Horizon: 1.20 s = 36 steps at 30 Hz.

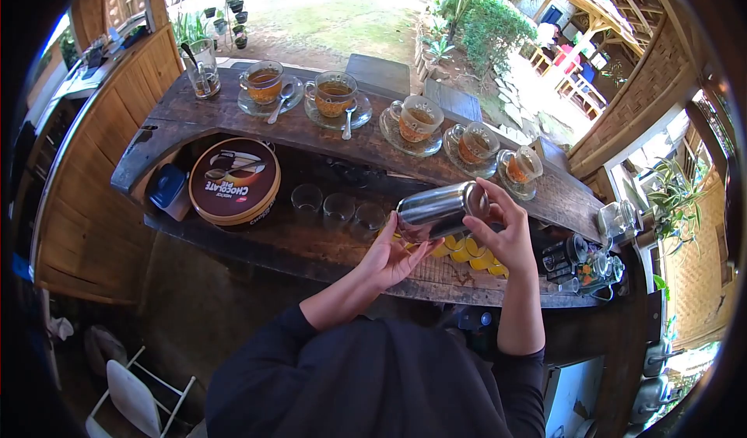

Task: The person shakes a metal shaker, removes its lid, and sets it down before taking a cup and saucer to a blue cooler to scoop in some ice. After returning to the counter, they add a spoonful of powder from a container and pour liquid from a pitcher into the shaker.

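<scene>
Steel canister (436, 213) (x1), long axis approx. horiz., R end higher.
L hand (394, 260) & R hand (507, 232) grasp its ends; 5 tea cups (334, 98), 3 tumblers (339, 208).

You hold a shiny metal canister (437, 211) on its side in both hands, your left (506, 232) at its right end, your right (393, 257) beneath the other, above yellow cups (467, 253) on the wooden counter (327, 247).

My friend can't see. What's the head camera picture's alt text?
A left hand and right hand hold a shiny metal canister above a wooden counter. Beyond are five glass cups of amber drink; a round chocolate pie tin sits at left.
</scene>
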### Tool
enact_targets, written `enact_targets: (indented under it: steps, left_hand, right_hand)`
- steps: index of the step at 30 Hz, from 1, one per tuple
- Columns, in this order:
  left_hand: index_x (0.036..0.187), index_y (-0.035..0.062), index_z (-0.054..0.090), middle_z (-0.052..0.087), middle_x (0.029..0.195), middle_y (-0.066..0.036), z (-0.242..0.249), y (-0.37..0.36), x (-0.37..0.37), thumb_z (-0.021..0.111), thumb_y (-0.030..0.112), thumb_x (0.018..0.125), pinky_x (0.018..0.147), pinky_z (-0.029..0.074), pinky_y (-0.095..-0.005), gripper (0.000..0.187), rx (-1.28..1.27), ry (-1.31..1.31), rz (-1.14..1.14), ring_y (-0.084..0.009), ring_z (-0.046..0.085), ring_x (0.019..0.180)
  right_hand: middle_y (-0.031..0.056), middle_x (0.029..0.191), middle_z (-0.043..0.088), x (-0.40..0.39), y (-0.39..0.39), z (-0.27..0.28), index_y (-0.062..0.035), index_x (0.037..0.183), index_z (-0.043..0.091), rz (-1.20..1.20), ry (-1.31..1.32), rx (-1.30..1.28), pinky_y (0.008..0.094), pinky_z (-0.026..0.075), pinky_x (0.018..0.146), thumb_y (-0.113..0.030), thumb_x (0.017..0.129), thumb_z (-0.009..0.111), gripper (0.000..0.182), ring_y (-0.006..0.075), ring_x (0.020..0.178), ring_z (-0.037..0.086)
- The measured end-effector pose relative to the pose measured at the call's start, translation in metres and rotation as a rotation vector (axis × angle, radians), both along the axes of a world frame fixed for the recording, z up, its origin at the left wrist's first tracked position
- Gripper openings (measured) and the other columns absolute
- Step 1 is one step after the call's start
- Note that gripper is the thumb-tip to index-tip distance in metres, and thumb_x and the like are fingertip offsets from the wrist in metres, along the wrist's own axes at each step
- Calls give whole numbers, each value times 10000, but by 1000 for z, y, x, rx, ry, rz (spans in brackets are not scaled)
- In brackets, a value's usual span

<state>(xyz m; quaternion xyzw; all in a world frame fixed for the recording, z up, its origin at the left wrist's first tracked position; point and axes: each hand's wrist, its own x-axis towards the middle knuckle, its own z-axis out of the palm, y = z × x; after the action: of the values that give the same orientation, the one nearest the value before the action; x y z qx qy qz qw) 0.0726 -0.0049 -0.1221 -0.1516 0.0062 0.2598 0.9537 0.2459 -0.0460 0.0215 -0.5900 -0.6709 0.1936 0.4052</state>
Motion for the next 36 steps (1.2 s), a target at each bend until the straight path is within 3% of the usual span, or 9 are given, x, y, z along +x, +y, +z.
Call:
enact_targets:
  steps: [13,15,16,19,28,30,36]
  left_hand:
    - [1312,-34,228,349,1298,-270,-10,1,2,617,517,801,877,528,-350,846,-90,-195,-6,-319,418,1228]
    - [1302,-48,265,379,1279,-278,-6,1,2,589,529,816,879,526,-351,821,-108,-183,-5,-326,457,1194]
    - [1292,-62,302,408,1260,-287,-4,1,1,561,541,831,881,524,-351,802,-124,-169,-2,-333,495,1160]
    - [1316,-50,239,354,1306,-256,-5,1,2,618,515,803,879,524,-356,852,-103,-210,-1,-310,450,1199]
    - [1323,-62,219,372,1295,-243,-5,3,3,611,527,805,880,522,-346,877,-63,-229,-2,-306,483,1168]
    - [1314,-56,253,395,1280,-252,-5,3,3,582,550,813,875,523,-347,852,-69,-214,-5,-304,495,1158]
    - [1300,-47,278,427,1251,-258,-5,3,3,552,577,820,868,526,-346,834,-82,-202,-24,-298,523,1126]
  right_hand:
    - [132,995,650,-10,28,26,-26,1278,480,73,-141,-160,299,510,721,-258,756,739,627,157,760,639]
    - [36,1014,605,-10,30,29,-35,1308,455,92,-151,-207,232,460,708,-190,787,721,605,51,741,540]
    - [36,1014,605,-10,32,31,-35,1308,455,92,-153,-209,232,460,708,-190,787,721,605,51,741,540]
    - [47,1014,608,-9,37,34,-38,1313,449,107,-204,-230,241,466,717,-200,792,715,606,57,747,551]
    - [92,1030,621,-10,41,39,-45,1291,476,175,-226,-179,271,485,750,-230,790,717,586,103,812,599]
    - [115,1044,625,-9,40,39,-34,1276,489,188,-353,-87,276,488,760,-237,779,726,586,123,845,601]
    - [131,1031,628,-10,38,44,-16,1273,486,184,-308,-130,289,488,778,-255,782,721,595,149,867,608]
